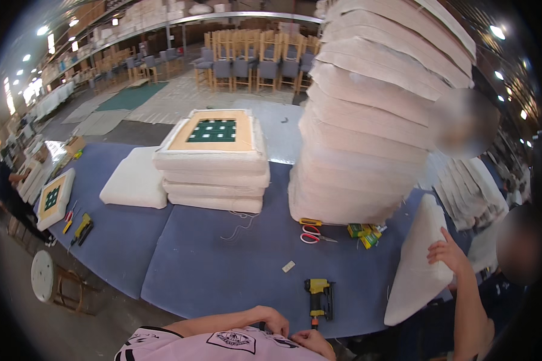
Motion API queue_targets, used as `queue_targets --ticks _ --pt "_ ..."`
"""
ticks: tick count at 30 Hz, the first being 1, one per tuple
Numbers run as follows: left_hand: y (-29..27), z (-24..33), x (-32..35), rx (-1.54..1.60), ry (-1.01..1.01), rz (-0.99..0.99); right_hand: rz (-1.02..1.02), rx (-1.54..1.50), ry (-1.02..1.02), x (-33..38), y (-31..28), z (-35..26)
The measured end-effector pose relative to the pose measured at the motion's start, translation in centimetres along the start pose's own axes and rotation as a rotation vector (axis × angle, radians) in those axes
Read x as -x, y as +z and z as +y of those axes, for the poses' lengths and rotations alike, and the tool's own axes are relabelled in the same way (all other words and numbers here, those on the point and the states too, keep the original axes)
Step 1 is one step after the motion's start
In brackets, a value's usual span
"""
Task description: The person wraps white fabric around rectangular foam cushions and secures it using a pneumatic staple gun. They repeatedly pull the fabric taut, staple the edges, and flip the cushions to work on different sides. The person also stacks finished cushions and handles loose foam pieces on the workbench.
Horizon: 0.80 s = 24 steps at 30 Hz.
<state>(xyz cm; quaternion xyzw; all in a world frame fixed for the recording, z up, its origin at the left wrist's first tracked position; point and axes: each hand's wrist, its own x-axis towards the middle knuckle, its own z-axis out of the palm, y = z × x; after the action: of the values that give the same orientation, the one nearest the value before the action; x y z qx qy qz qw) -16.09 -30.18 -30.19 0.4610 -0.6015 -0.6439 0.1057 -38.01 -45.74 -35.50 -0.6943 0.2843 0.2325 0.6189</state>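
My left hand (273, 319) is at my waist, fingers curled down at the front of my pink shirt (190, 347). Beside it my right hand (314, 343) is closed on the shirt's lower front; the fingertips of both hands are partly hidden. Just ahead, a yellow and black staple gun (318, 299) lies on the blue padded table (223, 274), its hose fitting toward me. At the right, a co-worker's hand (445, 251) rests on a white fabric-covered cushion (418, 265) that stands tilted at the table edge.
Tall stacked white cushions (361, 150) rise at the back right, with red-handled scissors (311, 234) and small green-yellow boxes (366, 233) before them. Left of these are a shorter stack (215, 174), a single cushion (135, 180) and another staple gun (83, 228). A stool (44, 277) stands left.
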Motion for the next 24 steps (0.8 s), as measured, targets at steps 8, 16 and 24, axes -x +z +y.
queue_targets --ticks 8,16,24 --pt "-0.7 -0.5 -0.3 -0.224 -0.243 0.082 0.019 0.446 -0.151 6.8 3.1 -8.3" --pt "0.9 -2.6 -1.4 -0.201 -0.183 0.077 0.032 0.450 -0.211 4.3 6.3 -3.2" --pt "1.8 -5.0 -1.7 -0.050 -0.137 0.064 0.143 0.147 -0.097 6.6 9.3 -7.4"
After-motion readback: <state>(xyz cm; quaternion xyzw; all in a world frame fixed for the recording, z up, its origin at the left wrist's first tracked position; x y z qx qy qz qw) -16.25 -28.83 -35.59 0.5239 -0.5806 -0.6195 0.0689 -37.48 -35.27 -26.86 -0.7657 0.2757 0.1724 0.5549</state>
